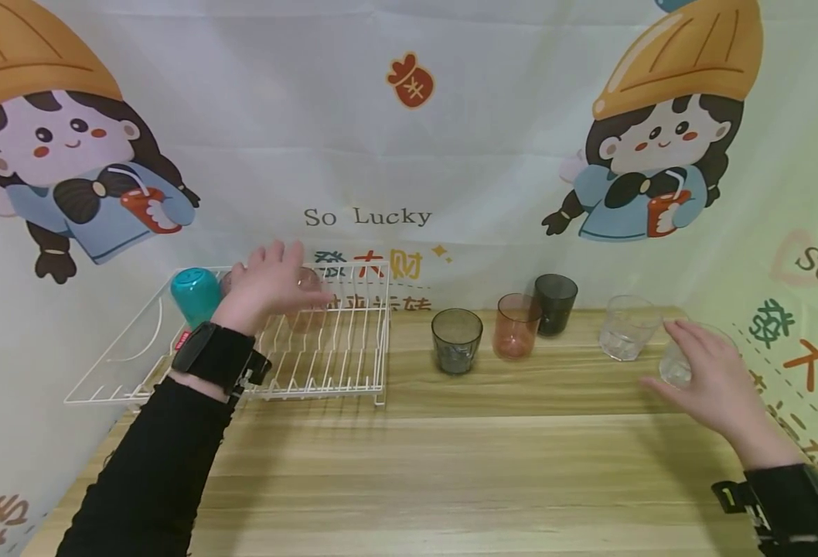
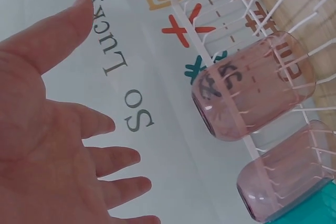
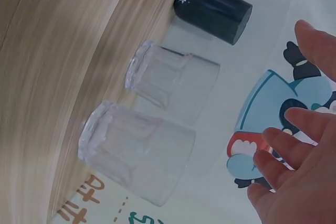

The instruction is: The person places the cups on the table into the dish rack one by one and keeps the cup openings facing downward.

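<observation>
My left hand (image 1: 266, 285) is held over the white wire dish rack (image 1: 325, 391), its fingers spread and nothing in them. Two pinkish glasses stand upside down on the rack; the left wrist view shows the nearer pink glass (image 2: 254, 87) and a second pink glass (image 2: 286, 174) beside a teal cup (image 1: 196, 294). On the right, my right hand (image 1: 715, 379) hovers with parted fingers by a clear glass (image 3: 139, 153), partly hidden behind it in the head view. Another clear glass (image 1: 625, 333) stands just left of that one.
A grey-tinted glass (image 1: 456, 340), an amber-pink glass (image 1: 516, 329) and a dark glass (image 1: 555, 304) stand upright along the back of the wooden table (image 1: 409, 472). Printed cloth (image 1: 492, 186) hangs right behind them and along both sides.
</observation>
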A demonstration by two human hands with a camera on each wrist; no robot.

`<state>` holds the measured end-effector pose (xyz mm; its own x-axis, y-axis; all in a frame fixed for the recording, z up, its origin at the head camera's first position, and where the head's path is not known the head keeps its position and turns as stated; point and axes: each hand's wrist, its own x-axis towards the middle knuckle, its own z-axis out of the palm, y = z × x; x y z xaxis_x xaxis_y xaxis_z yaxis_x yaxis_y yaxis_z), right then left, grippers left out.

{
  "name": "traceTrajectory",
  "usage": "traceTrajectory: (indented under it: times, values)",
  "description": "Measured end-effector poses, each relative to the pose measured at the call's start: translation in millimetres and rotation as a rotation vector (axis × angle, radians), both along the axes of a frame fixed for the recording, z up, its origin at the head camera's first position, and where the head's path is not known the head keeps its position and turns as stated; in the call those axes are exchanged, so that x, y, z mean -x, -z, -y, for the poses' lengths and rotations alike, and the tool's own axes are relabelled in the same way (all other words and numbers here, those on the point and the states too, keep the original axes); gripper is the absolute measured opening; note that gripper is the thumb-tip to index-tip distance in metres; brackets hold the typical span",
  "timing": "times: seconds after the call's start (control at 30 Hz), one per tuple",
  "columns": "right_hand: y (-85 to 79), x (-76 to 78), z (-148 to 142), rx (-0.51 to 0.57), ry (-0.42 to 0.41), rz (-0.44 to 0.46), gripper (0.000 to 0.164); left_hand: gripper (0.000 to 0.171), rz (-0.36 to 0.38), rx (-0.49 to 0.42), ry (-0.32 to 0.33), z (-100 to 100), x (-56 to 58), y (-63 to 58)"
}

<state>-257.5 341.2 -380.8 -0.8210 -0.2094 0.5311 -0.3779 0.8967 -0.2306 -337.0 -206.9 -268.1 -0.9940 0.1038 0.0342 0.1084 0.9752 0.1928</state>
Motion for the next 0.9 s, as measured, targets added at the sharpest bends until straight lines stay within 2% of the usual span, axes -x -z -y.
traceTrajectory:
  times: [0.2, 0.4, 0.57, 0.9]
  values:
    - [-0.3, 2.2, -8.2, -0.013, 0.049, 0.057, 0.087, 0.105, -0.015, 0.025, 0.041, -3.6, -11.8, -2.9]
    - [-0.3, 5.6, -15.6, -0.055, 0.099, 0.069, 0.084, 0.109, -0.049, 0.038, 0.058, -5.3, -24.3, -3.4]
    - [-1.7, 7.3, -19.5, -0.065, 0.126, 0.106, 0.084, 0.112, -0.056, 0.038, 0.069, -7.5, -32.4, 0.2]
    - [3.0, 12.8, -25.5, -0.054, 0.150, 0.129, 0.082, 0.112, -0.134, 0.010, 0.073, -10.2, -45.3, 11.7]
